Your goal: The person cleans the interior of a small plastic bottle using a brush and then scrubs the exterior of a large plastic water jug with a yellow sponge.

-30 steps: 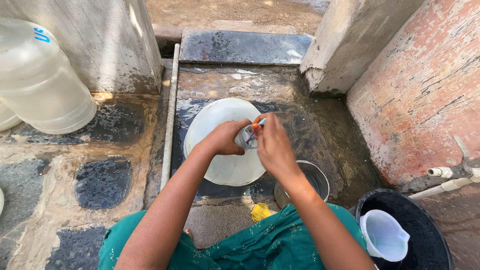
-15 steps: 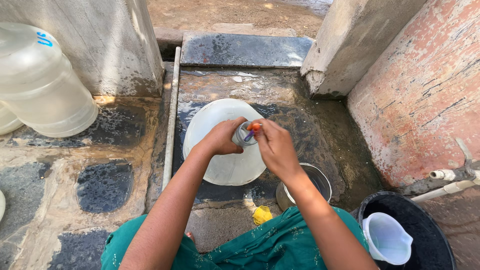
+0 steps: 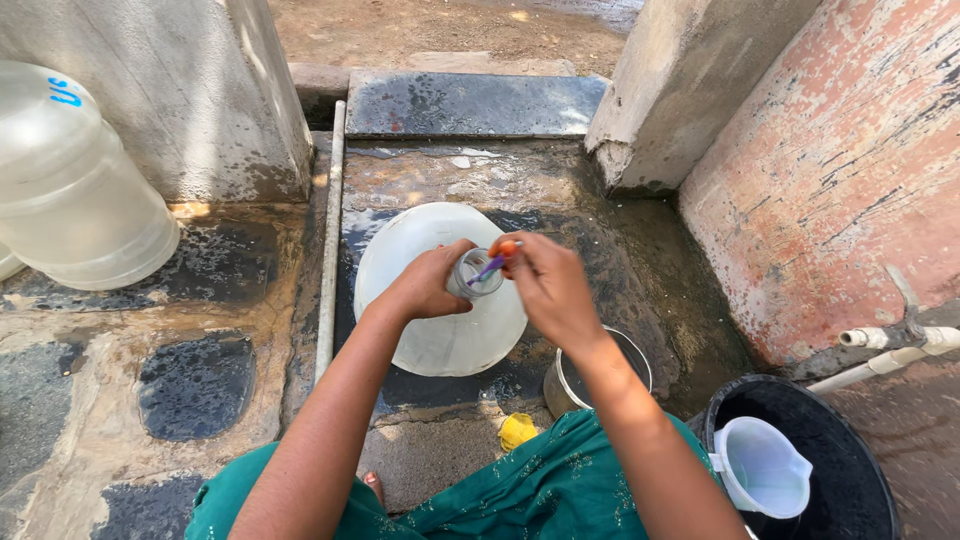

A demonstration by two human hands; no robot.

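1. A small clear glass (image 3: 474, 273) is held in the left hand (image 3: 428, 283), whose fingers are curled closed around its side; the glass is tilted, with its open mouth turned toward the right hand.
2. A thin purple-handled brush (image 3: 487, 268) is pinched in the right hand (image 3: 550, 285), whose fingers are drawn together on it (a patch of orange shows at the fingertips); the brush's end is seen at the mouth of the glass.
3. Both hands are held above a large white round basin (image 3: 440, 335), which rests on the wet stone floor (image 3: 600, 250).
4. A steel pot (image 3: 570, 385) stands just beside the basin, partly hidden by the right forearm.
5. A yellow scrap (image 3: 517, 431) lies on the floor near the pot.
6. A black bucket (image 3: 860, 480) is seen at the lower right, with a translucent white jug (image 3: 762, 468) inside it.
7. A large clear water jar (image 3: 75, 190) lies at the far left, against a grey wall.
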